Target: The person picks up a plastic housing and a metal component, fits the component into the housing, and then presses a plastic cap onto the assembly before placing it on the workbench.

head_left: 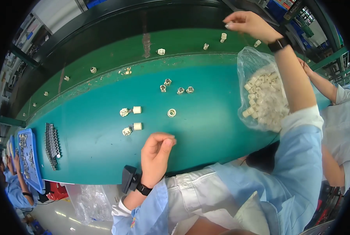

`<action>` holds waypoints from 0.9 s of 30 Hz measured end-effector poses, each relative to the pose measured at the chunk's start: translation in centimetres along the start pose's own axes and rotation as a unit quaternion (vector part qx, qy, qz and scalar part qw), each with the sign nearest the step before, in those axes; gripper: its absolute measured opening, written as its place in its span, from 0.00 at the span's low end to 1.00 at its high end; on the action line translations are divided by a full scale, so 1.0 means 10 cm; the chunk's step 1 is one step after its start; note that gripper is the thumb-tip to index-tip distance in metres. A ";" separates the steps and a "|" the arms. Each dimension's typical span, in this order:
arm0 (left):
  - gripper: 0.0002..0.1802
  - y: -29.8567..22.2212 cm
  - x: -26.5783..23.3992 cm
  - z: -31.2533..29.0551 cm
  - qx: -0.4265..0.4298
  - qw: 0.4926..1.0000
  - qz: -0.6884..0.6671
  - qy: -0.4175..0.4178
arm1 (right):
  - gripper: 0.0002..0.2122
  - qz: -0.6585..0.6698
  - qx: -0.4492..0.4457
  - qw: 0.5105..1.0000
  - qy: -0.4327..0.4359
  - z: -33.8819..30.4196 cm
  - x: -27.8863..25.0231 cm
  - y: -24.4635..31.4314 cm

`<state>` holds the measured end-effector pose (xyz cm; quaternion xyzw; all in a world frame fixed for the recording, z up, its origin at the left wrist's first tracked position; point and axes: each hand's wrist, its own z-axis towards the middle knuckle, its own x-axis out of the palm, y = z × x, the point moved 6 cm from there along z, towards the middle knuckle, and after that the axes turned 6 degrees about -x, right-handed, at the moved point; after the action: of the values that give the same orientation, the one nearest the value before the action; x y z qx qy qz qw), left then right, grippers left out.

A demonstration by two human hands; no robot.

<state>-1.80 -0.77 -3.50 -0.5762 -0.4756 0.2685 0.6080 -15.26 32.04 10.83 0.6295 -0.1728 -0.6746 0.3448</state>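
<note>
Close to the front edge of the green work surface, my left hand [155, 156] has its fingers curled and its thumb pressed to the index finger; anything inside is hidden. My right hand [247, 25] reaches over the far green strip, thumb and fingers slightly apart, with nothing visible between them. Just below it stands a small cream-capped part [223, 38]. A cream ring [171, 112] lies beyond my left hand. To its left rest two cream pieces, each joined to a cap, such as this capped piece [136, 110]. Several small metal-and-cream fittings [180, 91] sit farther back.
A clear plastic bag [257, 94] of cream caps lies at right, under my right forearm. At left are a row of dark parts [52, 145] and a blue tray [35, 164] of small pieces. More parts dot the far strip [116, 51]. Other people sit at both sides.
</note>
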 end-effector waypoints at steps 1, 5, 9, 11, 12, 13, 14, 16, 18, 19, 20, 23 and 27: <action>0.08 -0.02 0.04 0.02 -0.019 1.000 -0.016 0.004 | 0.09 0.031 -0.065 0.997 0.029 -0.10 0.31 0.50; 0.11 -0.17 0.42 0.17 -0.077 0.973 -0.213 0.046 | 0.09 -0.008 -0.191 0.964 0.188 -0.73 1.25 1.32; 0.10 -0.08 0.55 0.15 -0.097 0.958 -0.235 0.130 | 0.12 -0.031 -0.252 0.958 0.133 -1.09 1.51 1.34; 0.10 0.02 0.53 0.14 -0.103 0.959 -0.233 0.121 | 0.14 -0.053 -0.297 0.951 0.071 -1.16 1.50 1.34; 0.10 0.07 0.48 0.14 -0.106 0.961 -0.232 0.103 | 0.14 -0.055 -0.306 0.950 0.043 -1.09 1.47 1.30; 0.10 0.12 0.44 0.14 -0.110 0.963 -0.231 0.088 | 0.14 -0.060 -0.313 0.948 0.012 -0.98 1.39 1.21; 0.10 0.14 0.40 0.14 -0.106 0.964 -0.231 0.081 | 0.15 -0.095 -0.245 0.964 -0.044 -0.75 1.27 0.97; 0.10 0.10 0.39 0.13 -0.082 0.965 -0.239 0.077 | 0.16 -0.234 -0.118 0.954 -0.146 -0.34 0.88 0.27; 0.10 0.06 0.36 0.10 -0.064 0.965 -0.243 0.068 | 0.18 -0.320 0.010 0.930 -0.182 -0.07 0.66 -0.40; 0.10 0.06 0.34 0.06 -0.064 0.967 -0.238 0.060 | 0.19 -0.343 0.075 0.917 -0.188 -0.01 0.61 -0.71; 0.10 0.08 0.28 0.06 -0.062 0.969 -0.234 0.049 | 0.19 -0.340 0.067 0.919 -0.187 0.08 0.65 -0.89; 0.10 0.07 0.13 0.01 -0.052 0.973 -0.226 0.022 | 0.19 -0.305 0.110 0.943 -0.080 0.25 0.80 -1.13; 0.10 0.10 -0.09 -0.06 -0.043 0.975 -0.217 -0.009 | 0.16 -0.149 0.051 0.986 -0.061 0.23 0.87 -0.70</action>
<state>-1.36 -1.63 -4.65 -0.4826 -0.6061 0.1145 0.6218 -18.94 30.57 0.13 0.6223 -0.1319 -0.7460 0.1972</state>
